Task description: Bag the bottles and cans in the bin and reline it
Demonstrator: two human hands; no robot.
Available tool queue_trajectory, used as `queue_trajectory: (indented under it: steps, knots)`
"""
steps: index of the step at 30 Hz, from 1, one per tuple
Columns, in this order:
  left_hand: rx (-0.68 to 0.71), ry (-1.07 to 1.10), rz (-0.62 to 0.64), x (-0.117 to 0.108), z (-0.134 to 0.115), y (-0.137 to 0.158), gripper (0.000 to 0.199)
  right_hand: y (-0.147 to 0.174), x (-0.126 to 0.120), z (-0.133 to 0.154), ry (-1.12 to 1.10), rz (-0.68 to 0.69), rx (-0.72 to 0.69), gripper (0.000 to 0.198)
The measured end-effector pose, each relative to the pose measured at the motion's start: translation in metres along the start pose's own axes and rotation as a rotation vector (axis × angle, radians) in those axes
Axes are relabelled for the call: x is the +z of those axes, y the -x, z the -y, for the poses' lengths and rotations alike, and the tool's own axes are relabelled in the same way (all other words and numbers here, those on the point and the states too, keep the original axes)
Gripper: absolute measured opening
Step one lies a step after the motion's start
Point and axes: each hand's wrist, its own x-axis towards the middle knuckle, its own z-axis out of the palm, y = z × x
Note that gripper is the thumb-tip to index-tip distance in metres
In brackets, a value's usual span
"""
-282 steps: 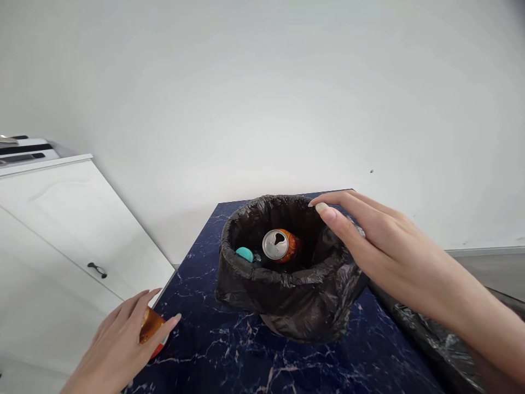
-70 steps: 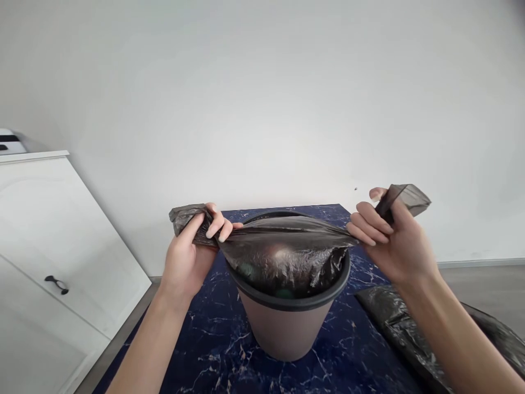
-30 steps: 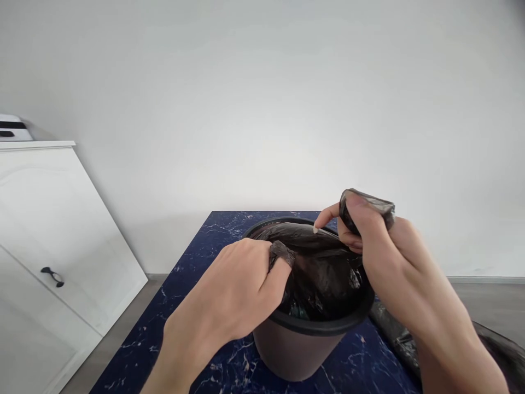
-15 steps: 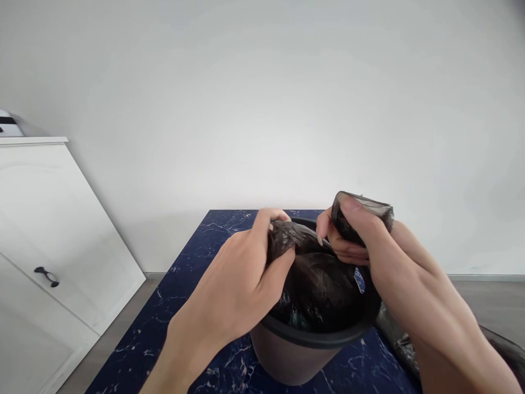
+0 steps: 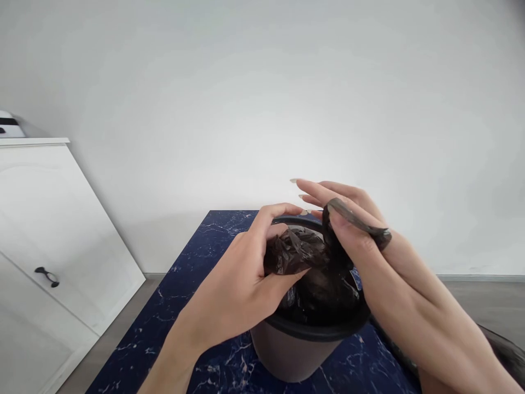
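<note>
A thin black plastic bag [image 5: 301,249] is bunched over the mouth of a round dark bucket [image 5: 291,355], and part of it sags inside. My left hand [image 5: 250,268] grips a gathered fold of the bag between thumb and fingers at the bucket's left side. Over the right side of the bucket, my right hand [image 5: 356,230] pinches a folded band of the bag under its thumb, its other fingers stretched towards the left. The bag's far part inside the bucket is partly hidden by both hands.
The bucket stands on a table with a dark blue marbled top [image 5: 197,273]. More black plastic [image 5: 502,350] lies at the lower right. A white cabinet [image 5: 49,219] with a dark handle stands on the left, and a pale wall [image 5: 262,109] rises behind the table.
My right hand has turned and moved slightly left, its fingers straightening while its thumb keeps the folded bag. The left hand's thumb and forefinger have spread a little round the bunched plastic.
</note>
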Motion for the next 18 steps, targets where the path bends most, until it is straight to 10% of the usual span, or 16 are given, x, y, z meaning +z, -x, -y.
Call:
queue_trajectory:
  steps: [11,18]
  knots:
    - [0.079,-0.153,-0.087,0.006,-0.005,-0.004,0.014,0.006,0.011,0.013,-0.068,0.170,0.053,0.040]
    - [0.043,-0.139,-0.169,0.004,-0.005,-0.004,0.005,-0.002,-0.026,0.002,-0.121,0.278,0.099,0.058]
